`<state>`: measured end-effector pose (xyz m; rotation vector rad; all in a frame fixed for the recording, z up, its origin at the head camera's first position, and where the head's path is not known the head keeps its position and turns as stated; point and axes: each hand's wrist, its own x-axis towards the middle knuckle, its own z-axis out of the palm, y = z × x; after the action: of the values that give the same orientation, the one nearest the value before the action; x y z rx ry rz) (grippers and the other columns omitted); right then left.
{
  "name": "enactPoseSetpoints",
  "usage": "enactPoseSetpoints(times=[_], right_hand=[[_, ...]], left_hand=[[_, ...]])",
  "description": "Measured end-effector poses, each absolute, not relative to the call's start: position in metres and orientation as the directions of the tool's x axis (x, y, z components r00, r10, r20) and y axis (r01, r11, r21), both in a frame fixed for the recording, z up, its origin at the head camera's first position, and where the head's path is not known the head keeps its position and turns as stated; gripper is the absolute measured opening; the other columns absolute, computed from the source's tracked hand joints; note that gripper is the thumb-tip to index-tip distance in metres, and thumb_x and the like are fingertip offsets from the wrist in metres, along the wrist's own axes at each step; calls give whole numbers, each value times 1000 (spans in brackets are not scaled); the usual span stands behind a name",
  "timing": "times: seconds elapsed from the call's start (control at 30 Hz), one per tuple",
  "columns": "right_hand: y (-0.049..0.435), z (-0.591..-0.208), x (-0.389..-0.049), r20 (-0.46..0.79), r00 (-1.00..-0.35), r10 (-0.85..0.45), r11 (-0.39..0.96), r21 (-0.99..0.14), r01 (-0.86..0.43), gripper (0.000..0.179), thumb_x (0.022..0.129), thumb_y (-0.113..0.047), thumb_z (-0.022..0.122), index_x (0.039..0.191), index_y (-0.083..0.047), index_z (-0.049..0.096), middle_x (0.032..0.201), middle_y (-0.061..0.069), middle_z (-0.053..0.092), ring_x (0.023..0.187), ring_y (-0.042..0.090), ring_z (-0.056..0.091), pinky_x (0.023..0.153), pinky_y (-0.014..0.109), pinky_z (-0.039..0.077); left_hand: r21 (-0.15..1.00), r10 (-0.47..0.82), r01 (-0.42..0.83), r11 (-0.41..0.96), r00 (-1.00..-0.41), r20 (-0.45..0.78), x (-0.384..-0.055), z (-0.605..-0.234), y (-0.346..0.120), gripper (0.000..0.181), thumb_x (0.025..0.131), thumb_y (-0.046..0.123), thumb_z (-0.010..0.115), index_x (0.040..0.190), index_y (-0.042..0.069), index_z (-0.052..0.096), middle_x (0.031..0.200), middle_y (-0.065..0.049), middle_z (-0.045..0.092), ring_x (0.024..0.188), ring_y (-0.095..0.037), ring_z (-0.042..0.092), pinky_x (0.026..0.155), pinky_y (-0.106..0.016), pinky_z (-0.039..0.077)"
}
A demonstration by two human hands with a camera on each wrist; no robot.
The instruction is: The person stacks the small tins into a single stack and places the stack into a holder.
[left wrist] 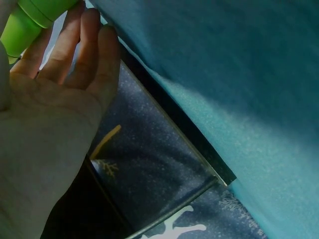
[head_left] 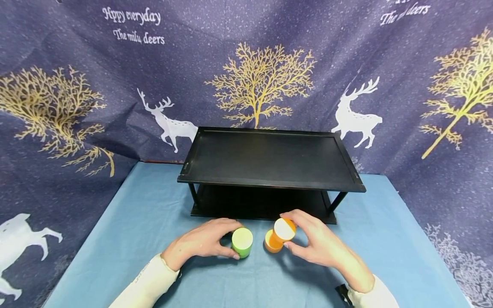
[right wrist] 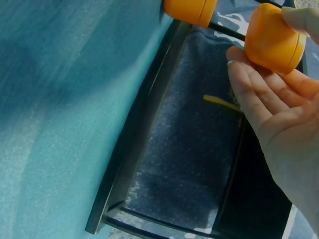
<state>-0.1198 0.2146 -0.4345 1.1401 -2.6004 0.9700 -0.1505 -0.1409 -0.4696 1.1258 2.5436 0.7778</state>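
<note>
My left hand grips a small round green container with a pale top, thumb on the near side and fingers behind. In the left wrist view the green container shows a seam around it. My right hand pinches a similar orange container between thumb and fingers. A second orange container stands on the blue cloth just to the left, partly covered by the held one in the head view. In the right wrist view, the held orange container is apart from the other.
A black two-tier rack stands right behind the hands, its lower shelf under the raised top. Blue cloth covers the table. Behind hangs a dark curtain with printed trees and deer. Something small and black is by the right sleeve.
</note>
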Motion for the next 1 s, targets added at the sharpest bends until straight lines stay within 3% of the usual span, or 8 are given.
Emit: enactPoseSetpoints(times=[0.5,1.0], right_hand=[[208,-432,-120,359,-692,-627,487,-513,-707,60,87,-20,87,141,-16,60,133,-10,64,113,9,64,98,36,59],[202,-430,-119,356,-682,-639,476,-513,-714,60,88,-21,86,142,-14,60,134,-8,63,115,10,64,100,36,58]], left_hand=[[572,741,595,564,-671,-33,-151,-470,-141,67,86,60,84,142,31,63,136,19,63,126,-6,58,112,-40,49],[581,748,606,544,-664,-7,-151,-469,-140,63,85,58,86,138,33,64,131,21,63,120,-4,59,108,-37,50]])
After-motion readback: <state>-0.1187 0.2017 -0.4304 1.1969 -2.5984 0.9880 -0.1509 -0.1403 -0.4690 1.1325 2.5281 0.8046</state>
